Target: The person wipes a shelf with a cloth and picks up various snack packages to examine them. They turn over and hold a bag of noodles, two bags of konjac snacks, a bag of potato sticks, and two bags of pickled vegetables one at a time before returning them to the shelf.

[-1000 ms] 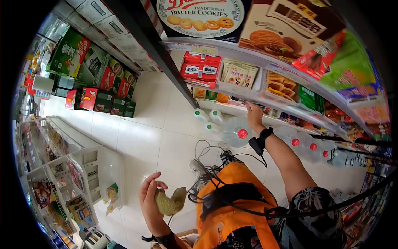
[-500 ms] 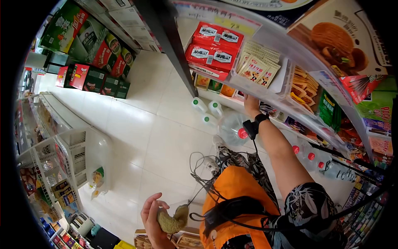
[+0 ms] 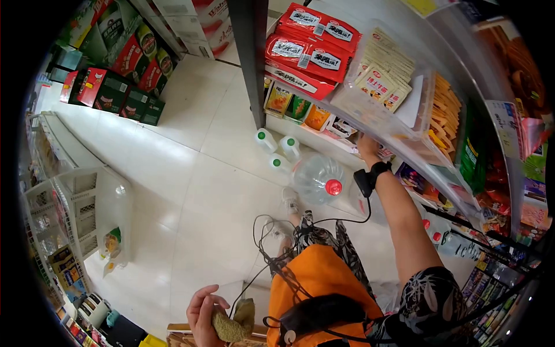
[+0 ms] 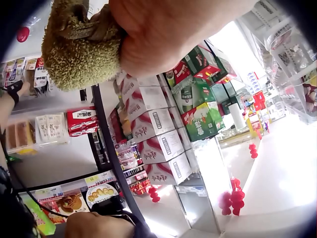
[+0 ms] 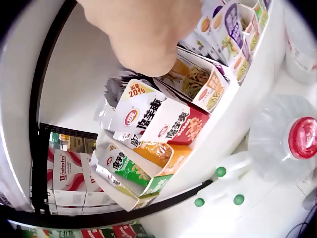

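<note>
Three green-capped jugs (image 3: 290, 148) and a big red-capped bottle (image 3: 315, 176) stand on the tiled floor (image 3: 222, 199) beside a shelf (image 5: 233, 121). On it, snack boxes (image 5: 161, 171) read "魔芋爽"; one label (image 5: 137, 89) says "加量20%". Beyond, cartons (image 5: 68, 173) read "Wahaha". The right hand (image 3: 368, 148) reaches among the boxes, finger state impossible to tell; the left hand's (image 3: 203, 317) bent fingers hold a green cloth (image 3: 234, 325).

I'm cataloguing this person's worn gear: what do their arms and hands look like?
The right hand shows no glove; its wrist wears a black strap with a small black box and thin cable. The short right sleeve is black with a pale leaf print. The left hand shows no glove; its wrist lies outside the head view.
</note>
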`<state>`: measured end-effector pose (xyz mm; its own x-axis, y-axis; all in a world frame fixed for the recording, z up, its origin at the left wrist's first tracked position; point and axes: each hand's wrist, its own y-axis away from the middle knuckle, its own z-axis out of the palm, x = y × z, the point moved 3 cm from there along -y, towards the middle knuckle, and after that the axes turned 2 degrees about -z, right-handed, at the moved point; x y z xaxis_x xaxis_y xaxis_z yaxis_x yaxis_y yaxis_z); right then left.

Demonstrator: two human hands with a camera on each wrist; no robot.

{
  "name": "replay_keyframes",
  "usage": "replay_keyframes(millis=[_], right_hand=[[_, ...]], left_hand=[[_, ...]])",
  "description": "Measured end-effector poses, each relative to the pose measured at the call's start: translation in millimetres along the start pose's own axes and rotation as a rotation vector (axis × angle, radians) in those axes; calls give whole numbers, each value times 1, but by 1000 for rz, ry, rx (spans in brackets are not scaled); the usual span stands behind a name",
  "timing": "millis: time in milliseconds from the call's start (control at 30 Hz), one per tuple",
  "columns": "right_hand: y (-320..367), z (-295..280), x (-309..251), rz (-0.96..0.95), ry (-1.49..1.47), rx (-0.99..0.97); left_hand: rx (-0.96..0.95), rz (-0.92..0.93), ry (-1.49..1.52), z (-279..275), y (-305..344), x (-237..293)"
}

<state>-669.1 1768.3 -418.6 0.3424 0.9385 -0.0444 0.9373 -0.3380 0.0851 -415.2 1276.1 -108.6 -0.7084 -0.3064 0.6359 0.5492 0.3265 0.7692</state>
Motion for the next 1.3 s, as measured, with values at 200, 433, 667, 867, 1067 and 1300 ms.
replay_keyframes(millis=[200, 433, 667, 867, 1067, 1300], right_hand=[[-28, 23, 9, 14, 16, -101], [-55, 69, 44, -221, -26, 220], [-53, 41, 45, -158, -109, 183], [-40, 31, 49, -103, -154, 185], [-7, 14, 57, -29, -140, 119], [74, -49, 48, 304, -1138, 433]], left_hand=[[7, -53, 15, 1, -16, -12], [-62, -72, -16, -4, -25, -11], [-59, -99, -41, 7, -30, -9], [-114, -91, -36, 6, -30, -10], [-149, -77, -53, 7, -20, -3], [-135, 5, -15, 15, -10, -2]])
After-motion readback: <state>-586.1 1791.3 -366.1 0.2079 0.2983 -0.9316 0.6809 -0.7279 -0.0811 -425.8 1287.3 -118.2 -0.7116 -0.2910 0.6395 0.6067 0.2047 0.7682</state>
